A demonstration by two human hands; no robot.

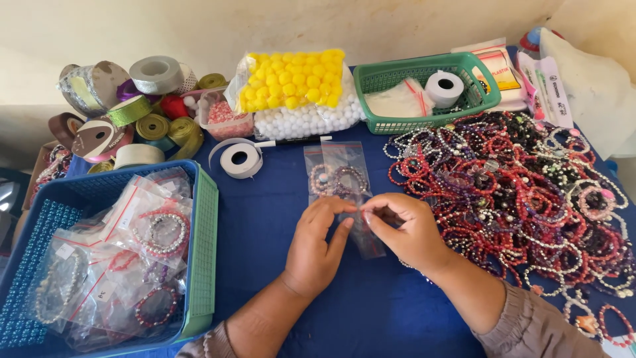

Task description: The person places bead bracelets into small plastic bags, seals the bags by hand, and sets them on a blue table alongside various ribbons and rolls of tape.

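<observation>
Both hands, left hand point(317, 248) and right hand point(404, 232), pinch a clear bag point(361, 229).

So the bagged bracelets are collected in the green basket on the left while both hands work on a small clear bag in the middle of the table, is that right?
Not quite: in the head view the bagged bracelets lie in a blue basket on the left; the green basket stands at the back with a tape roll. The left hand and right hand do work on a small clear bag mid-table.
</observation>
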